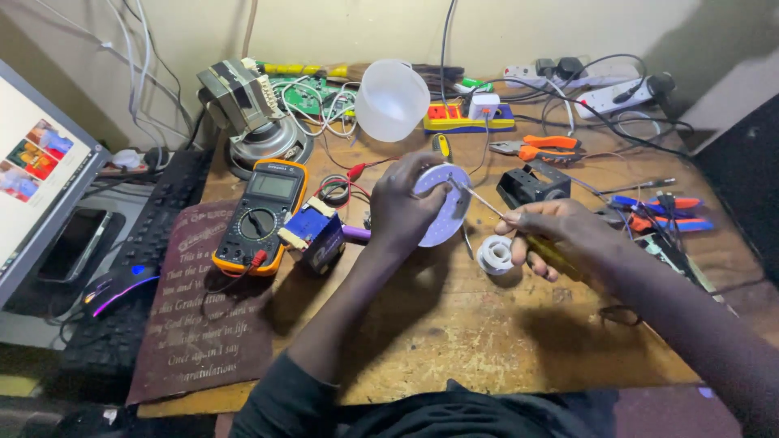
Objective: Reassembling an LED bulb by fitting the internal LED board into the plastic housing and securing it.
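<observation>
- The left hand is closed around a round white disc, likely a lamp board, holding it tilted above the tabletop.
- The right hand grips a thin screwdriver, its tip touching the disc face.
- The translucent white dome lies apart at the back, and a small white base sits under the right hand: the lamp looks already opened.
- Judging by this, work on the disc is in hand; reassembly is not yet done.
- A yellow multimeter lies left of the disc.
</observation>
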